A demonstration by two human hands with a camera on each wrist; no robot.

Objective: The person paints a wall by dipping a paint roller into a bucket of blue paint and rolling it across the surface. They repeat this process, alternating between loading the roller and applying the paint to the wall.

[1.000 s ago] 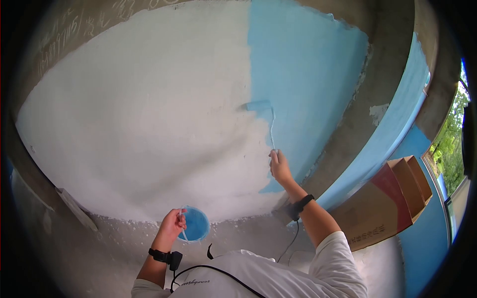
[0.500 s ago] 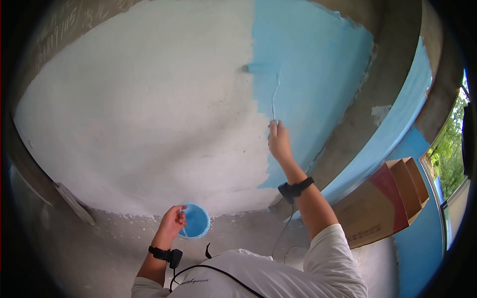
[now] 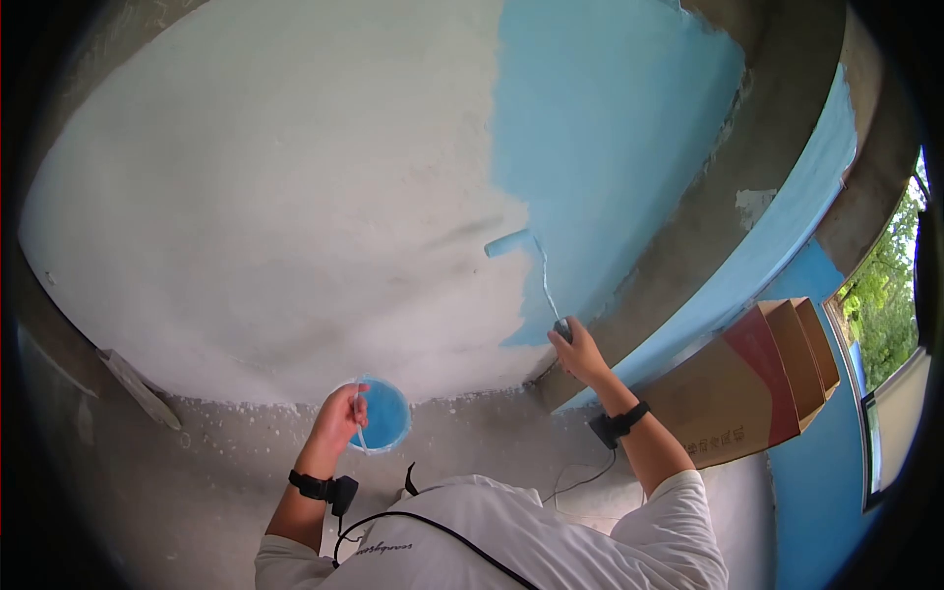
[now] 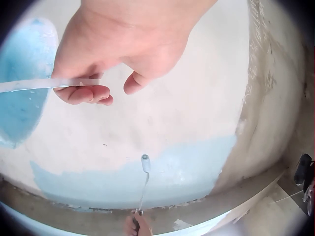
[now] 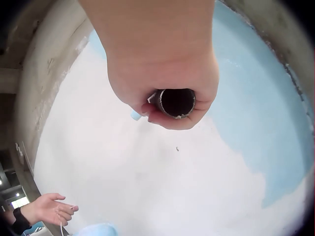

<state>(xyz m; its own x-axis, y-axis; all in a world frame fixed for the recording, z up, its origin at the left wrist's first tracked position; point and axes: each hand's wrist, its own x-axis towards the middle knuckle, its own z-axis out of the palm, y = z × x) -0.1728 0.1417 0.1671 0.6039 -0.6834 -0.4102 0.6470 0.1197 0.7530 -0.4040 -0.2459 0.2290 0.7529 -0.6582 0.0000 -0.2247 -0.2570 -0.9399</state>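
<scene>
In the head view my right hand (image 3: pixel 580 352) grips the dark handle of a paint roller (image 3: pixel 508 244), whose blue head is tilted at the left edge of the painted area. The right wrist view shows the fingers of my right hand (image 5: pixel 165 73) wrapped round the handle, its hollow end (image 5: pixel 178 103) facing the camera. My left hand (image 3: pixel 339 416) has its fingers curled round the thin pale handle (image 4: pixel 74 83) of a bucket (image 3: pixel 385 418) with blue paint inside. The thumb of my left hand (image 4: pixel 130 42) stands apart from the handle.
The wall is pale (image 3: pixel 295 187) on the left and blue (image 3: pixel 610 128) on the right, within a rough grey border. A large cardboard box (image 3: pixel 728 393) stands at the right, beside a window (image 3: pixel 890 295). Cables run from both wrist cameras.
The roller went up along the paint edge, then came down lower, its head now tilted. My right hand moved up and back down with it. My left hand still holds the bucket.
</scene>
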